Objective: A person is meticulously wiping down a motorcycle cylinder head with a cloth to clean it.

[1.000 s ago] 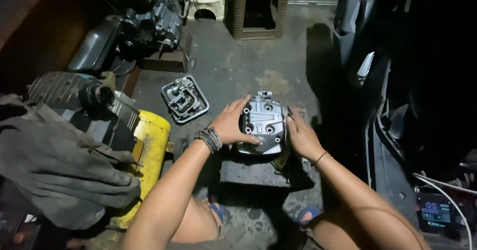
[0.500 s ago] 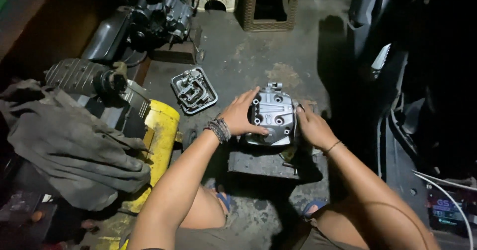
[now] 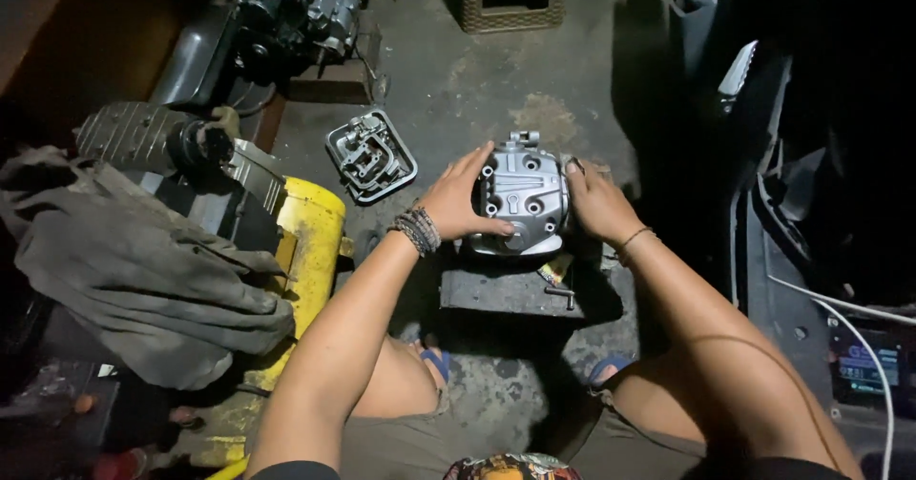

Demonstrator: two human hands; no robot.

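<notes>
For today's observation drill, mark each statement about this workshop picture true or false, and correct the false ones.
1. Both hands rest on the silver engine cover. True: the left hand and the right hand are at its two sides.
2. The left wrist is bare. False: it wears dark beaded bracelets.
3. A smaller metal cover lies apart on the floor. True.
4. The yellow machine is at the person's right. False: it is at the left.
5. A grey cloth lies at the left. True.
</notes>
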